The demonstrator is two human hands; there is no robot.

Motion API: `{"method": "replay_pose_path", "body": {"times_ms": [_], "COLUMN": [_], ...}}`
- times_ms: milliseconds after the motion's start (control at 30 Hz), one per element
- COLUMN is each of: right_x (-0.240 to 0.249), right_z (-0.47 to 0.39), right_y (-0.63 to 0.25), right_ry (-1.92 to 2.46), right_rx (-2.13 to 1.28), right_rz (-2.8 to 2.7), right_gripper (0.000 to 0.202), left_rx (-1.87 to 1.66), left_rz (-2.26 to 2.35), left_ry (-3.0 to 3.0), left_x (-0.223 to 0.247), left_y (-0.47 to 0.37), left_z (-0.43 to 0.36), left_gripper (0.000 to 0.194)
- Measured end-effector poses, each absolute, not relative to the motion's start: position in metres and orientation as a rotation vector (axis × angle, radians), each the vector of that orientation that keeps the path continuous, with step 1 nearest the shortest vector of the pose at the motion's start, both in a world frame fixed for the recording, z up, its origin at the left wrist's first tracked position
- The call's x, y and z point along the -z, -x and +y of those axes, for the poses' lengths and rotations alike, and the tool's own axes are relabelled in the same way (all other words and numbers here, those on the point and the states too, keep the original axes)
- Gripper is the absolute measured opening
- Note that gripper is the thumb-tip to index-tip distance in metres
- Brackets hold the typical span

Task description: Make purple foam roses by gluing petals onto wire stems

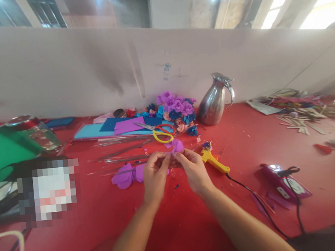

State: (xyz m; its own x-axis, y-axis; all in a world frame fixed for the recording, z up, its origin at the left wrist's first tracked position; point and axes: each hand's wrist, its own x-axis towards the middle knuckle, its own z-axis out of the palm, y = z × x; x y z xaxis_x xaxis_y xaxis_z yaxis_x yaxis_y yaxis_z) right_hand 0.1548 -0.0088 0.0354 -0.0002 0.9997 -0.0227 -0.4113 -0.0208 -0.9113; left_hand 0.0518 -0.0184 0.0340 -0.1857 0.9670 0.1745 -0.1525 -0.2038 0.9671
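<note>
Between my hands, over the red tabletop, is a piece of purple paper petal (177,145), pinched by the fingers of both. My left hand (157,173) closes thumb and fingertips on its near edge; my right hand (192,168) does the same from the other side. More purple petals (123,177) lie left of my left hand, beside several thin wires (117,159). A yellow glue gun (214,161) rests just right of my right hand. Beyond the hands lie scissors (162,133) with red and yellow handles.
Coloured paper sheets (93,131) and a heap of paper flowers (179,107) stand at the back, next to a steel jug (214,102). A purple power strip (286,181) with cords sits right. At left are a glass jar (36,133) and a green sheet (8,153).
</note>
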Motion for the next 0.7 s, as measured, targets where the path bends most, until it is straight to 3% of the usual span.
{"method": "replay_pose_path", "body": {"times_ms": [267,700], "right_x": [-0.035,-0.041], "right_z": [-0.012,-0.023], "right_y": [-0.154,-0.155], "right_ry": [0.945,1.078], "right_rx": [-1.278,-0.629], "right_rz": [-1.009,-1.453], "right_gripper": [0.02,0.012], "left_rx": [-1.493,-1.367], "left_rz": [1.045,0.784], "left_ry": [-0.933,-0.869], "left_x": [-0.033,-0.032], "left_y": [-0.051,-0.046], "left_z": [-0.017,-0.014], "left_gripper": [0.021,0.015]}}
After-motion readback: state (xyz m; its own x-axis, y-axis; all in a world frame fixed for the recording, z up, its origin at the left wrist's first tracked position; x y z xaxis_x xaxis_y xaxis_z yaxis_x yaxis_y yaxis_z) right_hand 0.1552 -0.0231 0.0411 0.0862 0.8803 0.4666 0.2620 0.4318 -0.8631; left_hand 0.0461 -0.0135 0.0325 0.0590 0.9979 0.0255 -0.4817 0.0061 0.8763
